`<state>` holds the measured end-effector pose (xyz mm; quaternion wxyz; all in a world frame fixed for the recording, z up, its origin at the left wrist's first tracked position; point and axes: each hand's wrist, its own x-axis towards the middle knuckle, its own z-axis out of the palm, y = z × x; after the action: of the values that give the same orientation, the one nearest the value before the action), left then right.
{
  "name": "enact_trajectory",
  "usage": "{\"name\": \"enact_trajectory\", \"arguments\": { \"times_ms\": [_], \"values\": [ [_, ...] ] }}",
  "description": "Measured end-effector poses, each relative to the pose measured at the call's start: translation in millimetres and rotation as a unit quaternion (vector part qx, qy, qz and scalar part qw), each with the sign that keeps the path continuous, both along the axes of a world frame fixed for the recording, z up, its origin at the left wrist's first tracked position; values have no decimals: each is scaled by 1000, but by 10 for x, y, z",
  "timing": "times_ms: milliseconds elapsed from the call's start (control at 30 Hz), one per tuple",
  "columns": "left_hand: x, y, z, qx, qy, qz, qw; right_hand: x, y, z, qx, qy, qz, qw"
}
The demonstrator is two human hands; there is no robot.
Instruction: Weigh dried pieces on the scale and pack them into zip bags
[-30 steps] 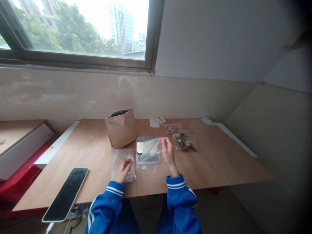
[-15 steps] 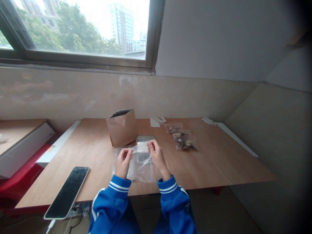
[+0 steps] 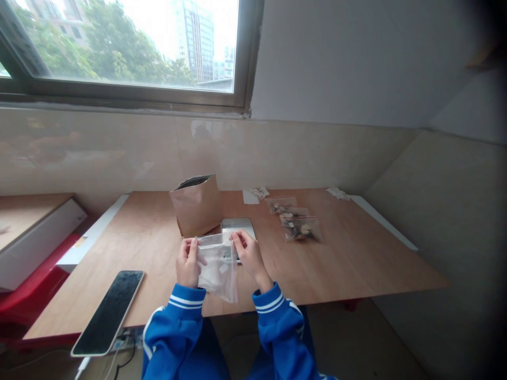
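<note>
My left hand (image 3: 187,260) and my right hand (image 3: 245,252) each pinch a top corner of a clear zip bag (image 3: 219,266), holding it up in front of me above the near part of the wooden table (image 3: 348,258). The bag hangs down between my blue sleeves and looks empty. Behind it lies a small silver scale (image 3: 237,226), partly hidden by the bag and my right hand. An open brown paper bag (image 3: 197,205) stands just beyond my left hand.
Filled clear bags (image 3: 295,221) lie at the back right of the table, with scraps of paper (image 3: 255,195) near the wall. A phone (image 3: 108,311) rests on the front left corner. A white box (image 3: 39,237) and a red surface sit further left.
My left hand left the pile of bags on the table and joined my right hand on the clear bag. Both hands drew the bag closer and to the left.
</note>
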<state>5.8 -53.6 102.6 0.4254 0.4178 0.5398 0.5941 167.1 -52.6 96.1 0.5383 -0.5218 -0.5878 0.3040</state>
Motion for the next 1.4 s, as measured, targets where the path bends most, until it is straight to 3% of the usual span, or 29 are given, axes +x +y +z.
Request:
{"name": "enact_trajectory", "arguments": {
  "times_ms": [267, 367, 467, 567, 633, 733, 867, 967, 1133, 1400],
  "values": [
    [-78, 43, -84, 12, 15, 21, 1000, -15, 6, -55, -21, 71, 45, 996],
    [-113, 65, -100, 2, 7, 38, 999, 40, -11, -114, -103, 103, 136, 980],
    [-157, 81, -96, -6, -3, 62, 998, 93, -59, -178, -221, 101, 253, 936],
    [-199, 89, -84, -4, -14, 67, 998, 105, -88, -211, -254, 83, 342, 901],
    [-227, 97, -87, 0, -36, 46, 998, 92, -75, -213, -235, 101, 330, 909],
    [-272, 113, -128, -13, -70, 7, 997, 64, -20, -206, -193, 157, 236, 939],
    [-277, 93, -228, -118, -75, -95, 986, 43, 35, -207, -155, 212, 160, 952],
    [-219, 49, -284, -153, -66, -158, 973, 36, 35, -204, -163, 215, 165, 949],
    [-212, 33, -284, -72, -18, -146, 986, 72, 33, -220, -156, 225, 180, 945],
    [-380, -1, -187, -67, 29, -239, 968, 247, 5, -165, -154, 209, 222, 940]
  ]
}}
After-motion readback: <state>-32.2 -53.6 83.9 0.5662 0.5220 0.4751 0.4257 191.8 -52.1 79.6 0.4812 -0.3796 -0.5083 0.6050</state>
